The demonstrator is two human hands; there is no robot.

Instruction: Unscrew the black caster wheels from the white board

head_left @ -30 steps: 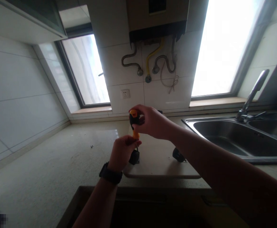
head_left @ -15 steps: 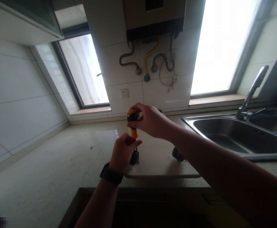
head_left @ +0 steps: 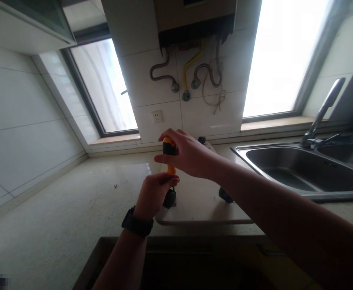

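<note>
A screwdriver (head_left: 169,149) with a yellow and black handle stands nearly upright over a pale board. My right hand (head_left: 190,155) is around the handle from the right, fingers over its top and thumb across its near side. Lower down, my left hand (head_left: 152,192) pinches the shaft just below the handle. Beneath it, the shaft reaches down to a black caster-like part (head_left: 170,199) at the board's near left corner; the tip's contact is hard to make out. The board (head_left: 194,215) lies flat on the counter. A similar black part (head_left: 225,195) sits near its right corner.
Another black part (head_left: 202,140) shows at the board's far end. Small dark screw-like bits (head_left: 115,186) lie on the counter (head_left: 82,201) to the left. A steel sink (head_left: 285,173) with a tap (head_left: 324,108) is at the right. A wall socket (head_left: 157,117) is behind.
My right hand's fingers have shifted round the handle, with the thumb now stretched further left. My left hand still pinches the shaft. The view has moved slightly.
</note>
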